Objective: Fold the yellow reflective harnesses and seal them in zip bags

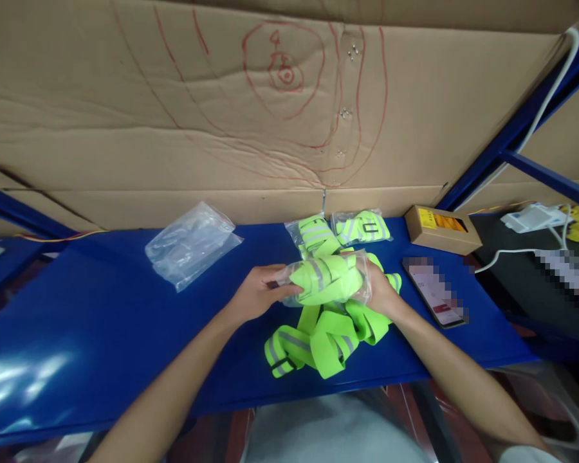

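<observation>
Between my two hands is a clear plastic bag [325, 280] with a folded neon-yellow reflective strap inside. My left hand [260, 292] pinches the bag's left end between thumb and fingers. At the right end, my right hand [382, 289] grips the bag, its fingers partly hidden behind it. Below, a loose heap of reflective straps [328, 341] with grey stripes and a black buckle lies on the blue table [101, 341]. Just behind the held bag are a bagged strap [316, 235] and another bagged strap [361, 227].
Flat clear plastic bags [190, 244] lie at the back left. On the right are a small cardboard box [442, 229] and a phone [434, 292]. A cardboard wall [222, 148] with red drawn rings closes off the back. A white cable [499, 254] runs along the right side.
</observation>
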The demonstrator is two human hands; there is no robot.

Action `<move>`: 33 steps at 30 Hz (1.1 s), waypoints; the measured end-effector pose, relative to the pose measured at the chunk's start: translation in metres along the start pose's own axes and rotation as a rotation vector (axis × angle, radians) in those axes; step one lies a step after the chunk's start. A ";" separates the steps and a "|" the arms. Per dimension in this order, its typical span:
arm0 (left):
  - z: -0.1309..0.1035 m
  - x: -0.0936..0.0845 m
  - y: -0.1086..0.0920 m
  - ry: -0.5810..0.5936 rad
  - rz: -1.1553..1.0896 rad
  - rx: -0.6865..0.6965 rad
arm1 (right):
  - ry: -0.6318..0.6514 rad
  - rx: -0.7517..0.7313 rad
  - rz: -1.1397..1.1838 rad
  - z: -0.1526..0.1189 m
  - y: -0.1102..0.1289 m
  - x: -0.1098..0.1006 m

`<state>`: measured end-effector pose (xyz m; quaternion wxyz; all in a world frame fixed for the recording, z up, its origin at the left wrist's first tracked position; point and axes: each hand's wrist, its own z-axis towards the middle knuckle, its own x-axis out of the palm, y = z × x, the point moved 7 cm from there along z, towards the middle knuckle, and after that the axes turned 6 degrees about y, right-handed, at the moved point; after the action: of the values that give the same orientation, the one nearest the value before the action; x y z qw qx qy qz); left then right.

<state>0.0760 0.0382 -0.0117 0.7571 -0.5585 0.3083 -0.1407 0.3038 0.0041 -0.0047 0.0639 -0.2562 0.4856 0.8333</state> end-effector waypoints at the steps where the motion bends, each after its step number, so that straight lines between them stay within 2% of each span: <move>1: 0.001 0.001 -0.001 0.010 -0.004 0.020 | -0.028 0.007 0.012 0.000 -0.001 0.000; 6: 0.002 -0.009 -0.005 0.013 -0.017 0.071 | -0.113 0.112 0.120 -0.002 -0.007 0.001; 9: -0.001 -0.027 -0.003 -0.094 -0.013 0.034 | -0.217 0.186 0.166 -0.008 -0.013 -0.005; 11: -0.004 -0.044 0.001 -0.237 -0.051 -0.014 | -0.355 0.233 0.230 -0.013 -0.020 -0.015; 14: -0.011 -0.078 0.008 -0.556 -0.209 -0.040 | -0.566 0.309 0.411 -0.018 -0.030 -0.031; 17: -0.021 -0.112 0.014 -0.863 -0.347 0.002 | -0.672 0.319 0.542 -0.016 -0.031 -0.043; 19: -0.026 -0.130 0.016 -0.970 -0.358 0.024 | -0.695 0.307 0.543 -0.015 -0.029 -0.048; 21: -0.030 -0.141 0.021 -1.020 -0.444 0.011 | -0.696 0.312 0.515 -0.015 -0.030 -0.048; 24: -0.030 -0.141 0.034 -1.025 -0.732 -0.042 | -0.633 0.326 0.437 -0.016 -0.035 -0.042; 28: -0.020 -0.122 0.037 -0.916 -0.892 -0.079 | -0.588 0.204 0.093 -0.016 -0.024 -0.049; 31: -0.009 -0.096 0.039 -0.765 -0.957 -0.184 | -0.744 0.073 -0.230 -0.024 -0.002 -0.063; 33: -0.003 -0.077 0.039 -0.637 -0.982 -0.291 | -0.842 -0.006 -0.380 -0.031 0.016 -0.065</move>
<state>0.0092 0.0919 -0.0249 0.5746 -0.7481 -0.2115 -0.2560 0.3654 -0.0212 0.0271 0.4064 0.0200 0.3597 0.8397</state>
